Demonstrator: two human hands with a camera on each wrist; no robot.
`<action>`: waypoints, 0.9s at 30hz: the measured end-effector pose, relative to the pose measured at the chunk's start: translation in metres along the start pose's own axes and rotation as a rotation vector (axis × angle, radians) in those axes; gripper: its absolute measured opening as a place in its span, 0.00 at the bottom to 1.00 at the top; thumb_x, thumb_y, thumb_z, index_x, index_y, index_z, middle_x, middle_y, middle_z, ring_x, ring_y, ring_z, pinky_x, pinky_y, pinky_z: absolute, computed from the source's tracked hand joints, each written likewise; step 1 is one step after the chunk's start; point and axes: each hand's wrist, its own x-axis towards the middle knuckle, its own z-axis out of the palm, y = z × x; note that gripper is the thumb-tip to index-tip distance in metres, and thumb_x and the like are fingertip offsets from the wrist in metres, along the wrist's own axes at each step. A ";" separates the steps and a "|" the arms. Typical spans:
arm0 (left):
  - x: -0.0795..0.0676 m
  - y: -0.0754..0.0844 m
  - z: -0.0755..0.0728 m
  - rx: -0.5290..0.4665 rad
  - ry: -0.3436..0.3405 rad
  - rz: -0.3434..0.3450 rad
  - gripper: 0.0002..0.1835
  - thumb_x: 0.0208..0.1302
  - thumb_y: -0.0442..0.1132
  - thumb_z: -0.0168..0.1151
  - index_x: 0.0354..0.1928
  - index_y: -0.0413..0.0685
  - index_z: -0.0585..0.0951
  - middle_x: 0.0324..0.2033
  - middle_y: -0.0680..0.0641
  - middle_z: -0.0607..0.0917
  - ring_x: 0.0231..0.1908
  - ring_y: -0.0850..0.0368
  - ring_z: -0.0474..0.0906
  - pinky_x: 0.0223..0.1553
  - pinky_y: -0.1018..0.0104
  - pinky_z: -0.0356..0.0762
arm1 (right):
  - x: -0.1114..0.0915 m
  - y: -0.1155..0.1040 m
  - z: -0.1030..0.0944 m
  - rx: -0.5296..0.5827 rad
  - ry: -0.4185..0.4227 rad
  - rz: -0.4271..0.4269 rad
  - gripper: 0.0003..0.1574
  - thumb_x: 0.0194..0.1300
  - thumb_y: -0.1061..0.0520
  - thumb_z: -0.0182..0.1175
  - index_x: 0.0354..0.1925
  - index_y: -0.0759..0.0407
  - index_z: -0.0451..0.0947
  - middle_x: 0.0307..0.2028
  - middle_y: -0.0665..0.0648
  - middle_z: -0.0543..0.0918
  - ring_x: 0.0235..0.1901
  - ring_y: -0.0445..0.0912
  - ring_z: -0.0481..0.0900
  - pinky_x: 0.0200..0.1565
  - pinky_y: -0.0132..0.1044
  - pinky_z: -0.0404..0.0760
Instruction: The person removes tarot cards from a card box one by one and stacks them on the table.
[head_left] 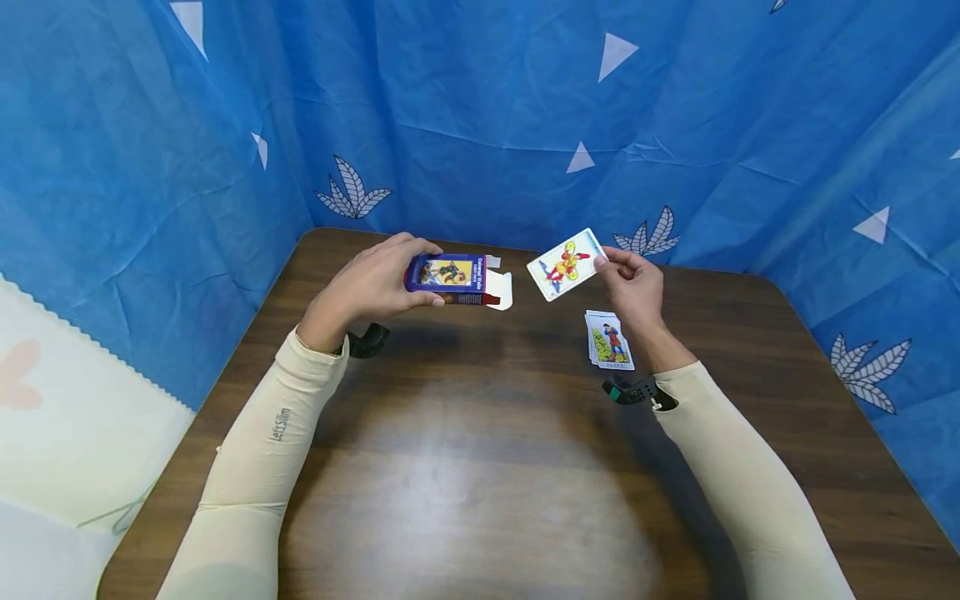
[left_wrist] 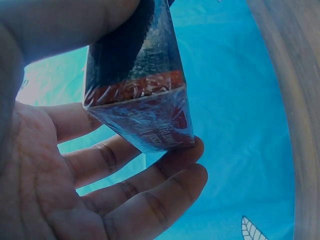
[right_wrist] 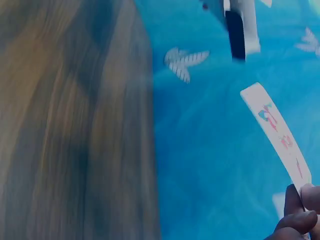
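My left hand [head_left: 384,279] grips a dark blue tarot card box [head_left: 453,277] above the table, thumb on one side and fingers on the other. Its flaps [head_left: 501,290] stand open toward the right. In the left wrist view the closed end of the box [left_wrist: 150,125] looks wrapped in clear film. My right hand [head_left: 636,283] pinches an illustrated card [head_left: 566,265] by its right edge, apart from the box and tilted. Below that hand a small stack of cards [head_left: 610,342] lies face up on the table. The right wrist view shows the pinched card [right_wrist: 280,135] nearly edge-on.
A brown wooden table [head_left: 465,467] lies under both hands. Behind it hangs a blue curtain [head_left: 487,108] with white leaves and triangles. White cloth [head_left: 67,408] hangs at the left. A black strap [head_left: 637,392] is worn on the right wrist.
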 end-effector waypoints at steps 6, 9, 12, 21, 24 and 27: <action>0.000 0.000 0.001 0.010 0.003 0.006 0.40 0.53 0.55 0.74 0.65 0.46 0.72 0.53 0.42 0.78 0.51 0.49 0.73 0.54 0.49 0.74 | 0.019 0.024 -0.028 -0.336 -0.098 0.001 0.21 0.74 0.53 0.54 0.59 0.62 0.78 0.44 0.59 0.80 0.37 0.40 0.73 0.34 0.24 0.72; -0.001 -0.001 0.000 0.000 0.000 0.015 0.39 0.54 0.54 0.74 0.65 0.47 0.71 0.54 0.42 0.77 0.51 0.49 0.73 0.54 0.49 0.74 | 0.025 0.039 -0.040 -0.484 -0.161 0.053 0.20 0.73 0.53 0.55 0.56 0.64 0.79 0.43 0.63 0.80 0.36 0.43 0.72 0.33 0.29 0.72; -0.003 -0.001 0.000 -0.027 -0.004 0.023 0.39 0.55 0.52 0.73 0.66 0.47 0.70 0.55 0.41 0.76 0.53 0.48 0.72 0.56 0.48 0.74 | 0.026 0.053 -0.048 -0.578 -0.229 0.150 0.20 0.72 0.51 0.56 0.54 0.63 0.79 0.44 0.64 0.81 0.39 0.48 0.74 0.36 0.34 0.73; -0.005 -0.003 -0.001 -0.048 0.010 0.033 0.38 0.56 0.50 0.73 0.65 0.47 0.69 0.57 0.42 0.75 0.54 0.49 0.71 0.58 0.48 0.72 | 0.023 0.083 -0.054 -0.699 -0.314 0.283 0.17 0.72 0.53 0.56 0.51 0.63 0.79 0.46 0.65 0.78 0.41 0.54 0.72 0.37 0.38 0.73; -0.005 -0.003 -0.001 -0.046 0.010 0.031 0.38 0.55 0.51 0.74 0.65 0.47 0.69 0.56 0.42 0.75 0.54 0.49 0.71 0.58 0.48 0.72 | 0.023 0.087 -0.052 -0.731 -0.316 0.308 0.17 0.72 0.53 0.57 0.50 0.64 0.80 0.46 0.66 0.79 0.42 0.55 0.73 0.39 0.38 0.73; -0.003 -0.002 0.001 -0.045 0.005 0.028 0.39 0.54 0.52 0.74 0.65 0.46 0.70 0.56 0.42 0.76 0.54 0.48 0.71 0.57 0.48 0.73 | 0.023 0.088 -0.053 -0.768 -0.316 0.315 0.17 0.71 0.53 0.57 0.49 0.65 0.79 0.47 0.66 0.78 0.43 0.55 0.73 0.42 0.40 0.74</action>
